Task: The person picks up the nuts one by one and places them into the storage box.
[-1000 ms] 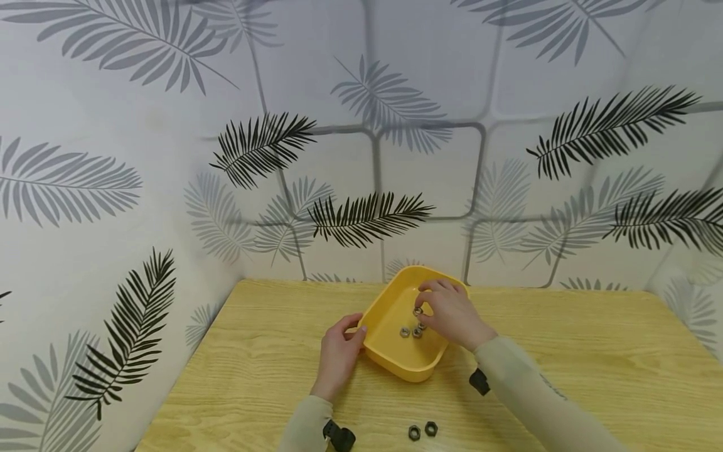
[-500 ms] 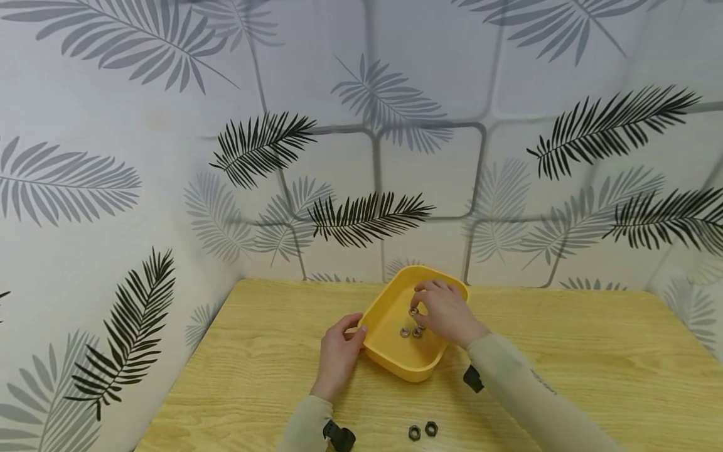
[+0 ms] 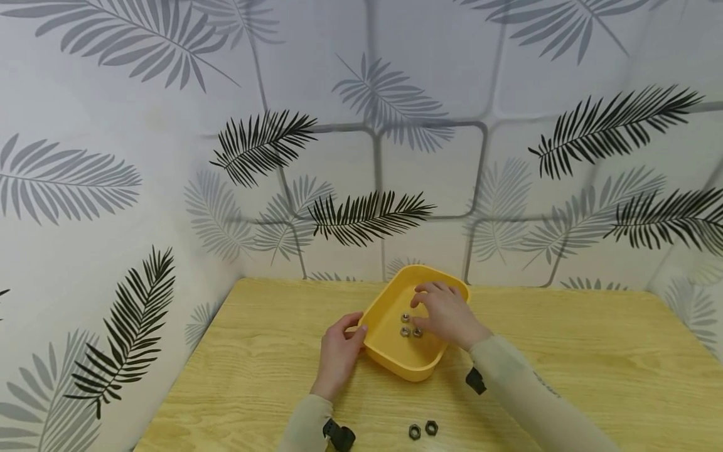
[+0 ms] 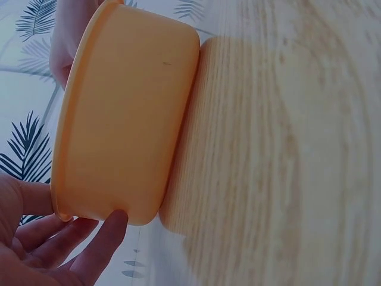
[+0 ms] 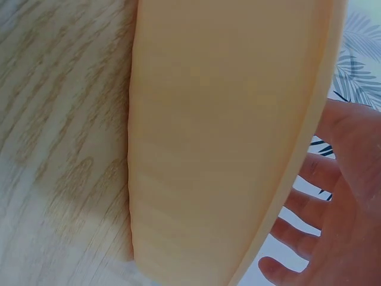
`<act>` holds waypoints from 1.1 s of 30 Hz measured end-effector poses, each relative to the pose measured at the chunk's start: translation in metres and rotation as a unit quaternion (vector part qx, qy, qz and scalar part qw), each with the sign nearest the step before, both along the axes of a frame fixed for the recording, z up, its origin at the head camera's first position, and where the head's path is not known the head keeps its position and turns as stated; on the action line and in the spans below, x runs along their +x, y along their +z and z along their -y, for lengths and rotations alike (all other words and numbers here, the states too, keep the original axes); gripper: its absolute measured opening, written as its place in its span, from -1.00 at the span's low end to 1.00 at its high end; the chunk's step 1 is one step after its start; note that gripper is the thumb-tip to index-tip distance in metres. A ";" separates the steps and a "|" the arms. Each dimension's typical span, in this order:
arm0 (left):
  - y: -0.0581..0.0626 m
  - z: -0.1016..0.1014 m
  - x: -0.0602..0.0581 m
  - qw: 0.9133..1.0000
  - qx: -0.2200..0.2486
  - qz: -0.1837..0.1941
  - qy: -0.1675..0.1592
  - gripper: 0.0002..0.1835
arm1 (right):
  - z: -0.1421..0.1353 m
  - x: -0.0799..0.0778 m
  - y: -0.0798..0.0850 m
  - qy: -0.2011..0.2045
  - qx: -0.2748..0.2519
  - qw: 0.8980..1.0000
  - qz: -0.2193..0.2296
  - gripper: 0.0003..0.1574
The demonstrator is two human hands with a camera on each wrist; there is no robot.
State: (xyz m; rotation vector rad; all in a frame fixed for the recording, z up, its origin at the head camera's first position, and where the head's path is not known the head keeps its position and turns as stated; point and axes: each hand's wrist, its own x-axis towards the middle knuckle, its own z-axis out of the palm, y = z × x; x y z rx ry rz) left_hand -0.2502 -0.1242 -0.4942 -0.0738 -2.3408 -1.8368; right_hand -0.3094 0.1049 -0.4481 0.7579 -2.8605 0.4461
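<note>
A yellow plastic bin sits at an angle toward the back of the table. My left hand holds its left corner; in the left wrist view the thumb is at the rim and the fingers lie against the outer wall. My right hand hovers inside the bin with thumb and fingers parted, nothing between them. Just left of its thumb is one metal hex nut. Nearer to me lie a second nut and a third nut, partly overlapped by the thumb.
Two darker hex nuts, a left one and a right one, lie on the wooden table near its front. A leaf-patterned wall rises close behind the bin.
My right hand has shifted slightly left and let go of the nut it pinched, which now lies on the bin's floor. My left hand has stayed on the bin's corner.
</note>
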 end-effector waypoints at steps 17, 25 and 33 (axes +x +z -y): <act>0.000 0.000 -0.001 1.000 0.003 0.002 0.002 -0.64 | -0.007 0.022 0.007 0.027 -0.011 0.999 -0.036 -0.64; 0.002 0.002 -0.002 1.000 0.002 -0.002 0.002 -0.64 | -0.009 0.037 0.017 0.039 -0.015 0.997 -0.063 -0.68; 0.000 0.001 -0.002 1.000 0.003 0.000 -0.001 -0.65 | -0.016 0.053 0.021 0.045 -0.013 0.996 -0.075 -0.74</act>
